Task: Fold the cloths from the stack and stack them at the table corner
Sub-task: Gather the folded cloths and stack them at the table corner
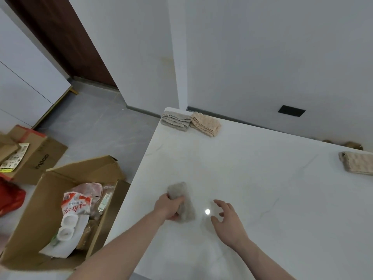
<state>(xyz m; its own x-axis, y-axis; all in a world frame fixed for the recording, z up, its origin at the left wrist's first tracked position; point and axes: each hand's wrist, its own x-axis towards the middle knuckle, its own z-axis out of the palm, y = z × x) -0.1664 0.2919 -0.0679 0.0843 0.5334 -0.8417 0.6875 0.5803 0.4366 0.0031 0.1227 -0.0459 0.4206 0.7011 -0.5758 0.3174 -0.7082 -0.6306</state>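
The left hand (168,207) is gripping a folded grey cloth (181,201), its fingers curling round the cloth's left edge and near end while the cloth is lying on the white surface (252,178). The cloth is sitting near the surface's left edge, well apart from the far corner. The right hand (227,218) is hovering just to the right of the grey cloth, fingers spread and loosely bent, holding nothing and not touching the cloth; whether it is touching the surface cannot be told. A small bright spot of reflected light (207,211) is showing on the surface between the grey cloth and the right hand.

Far beyond the grey cloth, at the surface's far left corner, a grey stack of folded cloths (176,119) is resting with a beige stack of folded cloths (205,123) touching it on its right side. Well to the right of the grey cloth, at the surface's far right edge, a beige cloth (356,162) is lying partly cut off by the frame.

To the left of the grey cloth, down on the floor (96,126), an open cardboard box (40,209) is holding food packets (77,205). Further left of it, a second flatter cardboard box (40,156) is lying with a printed leaflet (15,157) on top, and a red bag (10,197) is showing at the frame's edge.
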